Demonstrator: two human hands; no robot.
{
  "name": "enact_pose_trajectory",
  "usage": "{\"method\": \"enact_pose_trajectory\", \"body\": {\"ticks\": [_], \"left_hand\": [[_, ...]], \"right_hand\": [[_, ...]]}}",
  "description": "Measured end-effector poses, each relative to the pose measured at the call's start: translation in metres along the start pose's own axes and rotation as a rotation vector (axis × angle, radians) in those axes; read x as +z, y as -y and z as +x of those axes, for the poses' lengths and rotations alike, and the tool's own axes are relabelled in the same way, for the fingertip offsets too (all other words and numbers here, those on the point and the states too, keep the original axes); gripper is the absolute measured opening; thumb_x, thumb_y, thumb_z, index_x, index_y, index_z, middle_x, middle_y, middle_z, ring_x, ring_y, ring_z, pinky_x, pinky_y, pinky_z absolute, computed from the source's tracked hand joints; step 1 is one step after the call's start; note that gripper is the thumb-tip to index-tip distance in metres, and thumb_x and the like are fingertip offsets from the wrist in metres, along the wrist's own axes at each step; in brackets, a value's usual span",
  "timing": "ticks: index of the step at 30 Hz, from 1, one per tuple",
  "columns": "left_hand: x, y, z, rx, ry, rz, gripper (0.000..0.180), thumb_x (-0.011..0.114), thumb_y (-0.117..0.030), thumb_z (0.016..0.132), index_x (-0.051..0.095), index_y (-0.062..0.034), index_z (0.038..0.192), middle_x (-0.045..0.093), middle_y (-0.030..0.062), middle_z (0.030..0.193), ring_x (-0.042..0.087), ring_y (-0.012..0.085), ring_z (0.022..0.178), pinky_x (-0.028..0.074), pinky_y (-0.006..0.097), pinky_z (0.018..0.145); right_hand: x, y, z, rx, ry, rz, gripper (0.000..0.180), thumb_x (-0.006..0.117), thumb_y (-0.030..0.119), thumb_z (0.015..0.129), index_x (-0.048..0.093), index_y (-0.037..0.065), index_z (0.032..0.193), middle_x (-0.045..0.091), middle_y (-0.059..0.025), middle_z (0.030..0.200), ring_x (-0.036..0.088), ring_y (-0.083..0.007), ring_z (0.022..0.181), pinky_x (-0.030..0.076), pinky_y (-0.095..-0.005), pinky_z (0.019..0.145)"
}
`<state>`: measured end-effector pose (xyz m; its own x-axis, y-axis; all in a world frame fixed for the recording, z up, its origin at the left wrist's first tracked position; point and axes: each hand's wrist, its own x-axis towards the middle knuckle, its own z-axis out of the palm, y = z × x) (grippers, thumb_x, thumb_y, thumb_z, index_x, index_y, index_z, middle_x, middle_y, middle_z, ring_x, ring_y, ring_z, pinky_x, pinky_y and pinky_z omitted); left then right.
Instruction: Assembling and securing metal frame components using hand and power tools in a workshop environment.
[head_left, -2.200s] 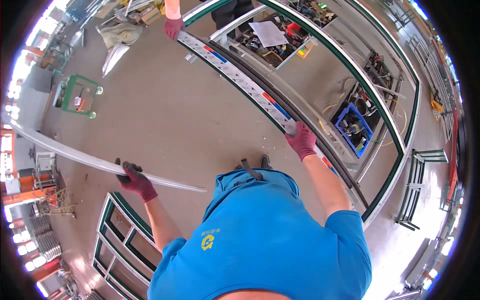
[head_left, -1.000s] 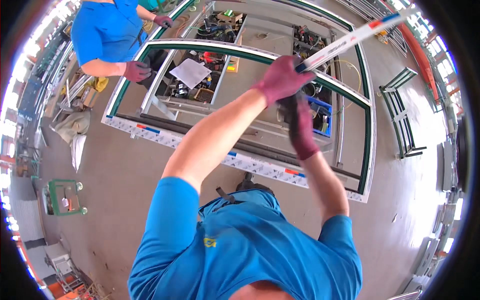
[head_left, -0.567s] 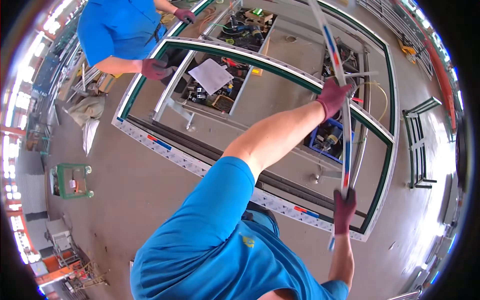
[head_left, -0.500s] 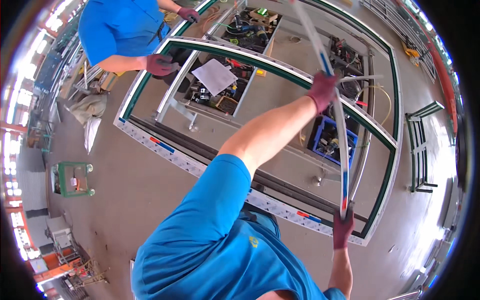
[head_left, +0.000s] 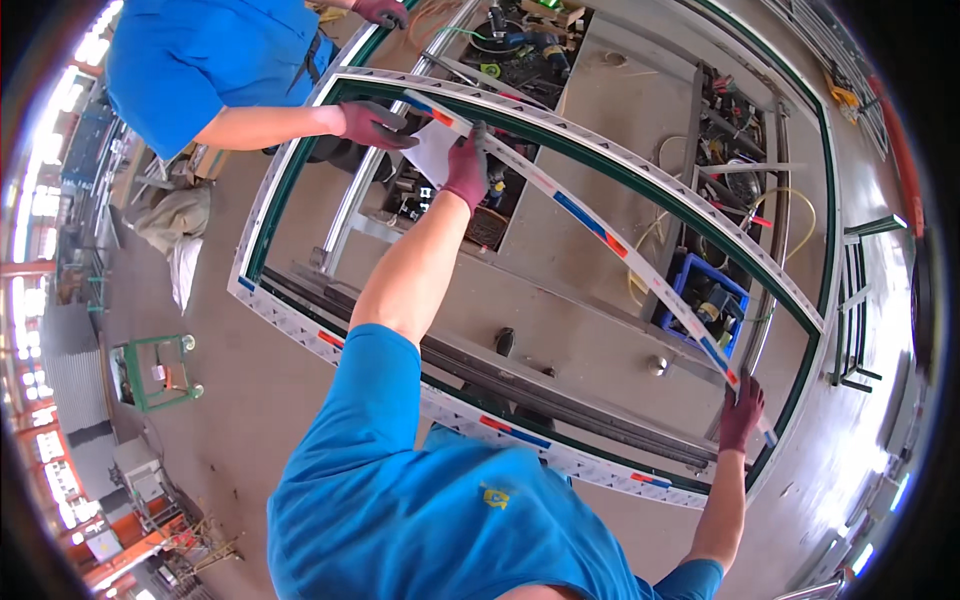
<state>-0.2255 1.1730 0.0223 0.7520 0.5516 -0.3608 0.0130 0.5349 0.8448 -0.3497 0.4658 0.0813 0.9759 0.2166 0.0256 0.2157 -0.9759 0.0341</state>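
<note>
A long white strip with red and blue bands (head_left: 583,222) spans slantwise above the large green-and-white window frame (head_left: 808,400). Near the strip's far left end, my gloved left hand (head_left: 466,168) is closed round it. My gloved right hand (head_left: 741,408) grips it close to its near right end, by the frame's right corner. A co-worker's gloved hand (head_left: 372,124) is at the left, with fingers stretched toward the strip's far end; from here I cannot tell whether they touch it.
Under the frame lie tool trays (head_left: 520,60), a white sheet of paper (head_left: 430,152) and a blue crate (head_left: 690,262) of parts. A co-worker in a blue shirt (head_left: 210,70) stands at the far left. A green cart (head_left: 160,372) is on the left floor, a dark green rack (head_left: 858,300) at right.
The strip has swung from nearly upright in the picture to a slant. My left hand has moved left with it; my right hand shifted slightly right. The co-worker's near hand moved right, toward the strip.
</note>
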Motion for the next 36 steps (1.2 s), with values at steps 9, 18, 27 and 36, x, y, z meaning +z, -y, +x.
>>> {"method": "enact_pose_trajectory", "body": {"ticks": [9, 18, 27, 36], "left_hand": [[-0.100, -0.007, 0.143, -0.003, -0.227, -0.046, 0.056, 0.079, -0.051, 0.094, 0.060, -0.0124, 0.129, 0.070, 0.0054, 0.110, 0.071, 0.0221, 0.086, 0.065, 0.038, 0.070], [-0.075, -0.018, 0.160, 0.055, -0.145, 0.043, 0.053, 0.076, -0.051, 0.096, 0.065, -0.0135, 0.132, 0.070, 0.0065, 0.120, 0.071, 0.0203, 0.098, 0.066, 0.039, 0.075], [-0.072, -0.024, 0.165, 0.036, -0.104, 0.137, 0.049, 0.078, -0.049, 0.095, 0.063, -0.0182, 0.129, 0.070, 0.0033, 0.115, 0.072, 0.0194, 0.088, 0.065, 0.037, 0.069], [-0.052, -0.011, 0.167, 0.083, -0.199, 0.085, 0.035, 0.076, -0.037, 0.096, 0.065, -0.0171, 0.122, 0.073, 0.0060, 0.099, 0.072, 0.0226, 0.073, 0.064, 0.040, 0.067]], "right_hand": [[0.044, 0.145, 0.204, -0.269, -0.098, 0.155, 0.059, 0.073, 0.010, 0.088, 0.059, 0.009, 0.146, 0.059, -0.0166, 0.145, 0.052, -0.0394, 0.137, 0.041, -0.0506, 0.119], [0.091, 0.177, 0.267, -0.305, -0.085, 0.193, 0.060, 0.075, 0.013, 0.086, 0.059, 0.006, 0.144, 0.053, -0.0180, 0.151, 0.048, -0.0402, 0.141, 0.038, -0.0501, 0.121], [0.109, 0.167, 0.291, -0.357, -0.160, 0.105, 0.057, 0.077, 0.014, 0.084, 0.062, 0.005, 0.139, 0.053, -0.0190, 0.149, 0.050, -0.0417, 0.137, 0.040, -0.0519, 0.119], [0.102, 0.150, 0.296, -0.317, -0.207, 0.066, 0.056, 0.077, 0.012, 0.085, 0.062, 0.013, 0.140, 0.058, -0.0162, 0.135, 0.055, -0.0411, 0.125, 0.045, -0.0526, 0.111]]}}
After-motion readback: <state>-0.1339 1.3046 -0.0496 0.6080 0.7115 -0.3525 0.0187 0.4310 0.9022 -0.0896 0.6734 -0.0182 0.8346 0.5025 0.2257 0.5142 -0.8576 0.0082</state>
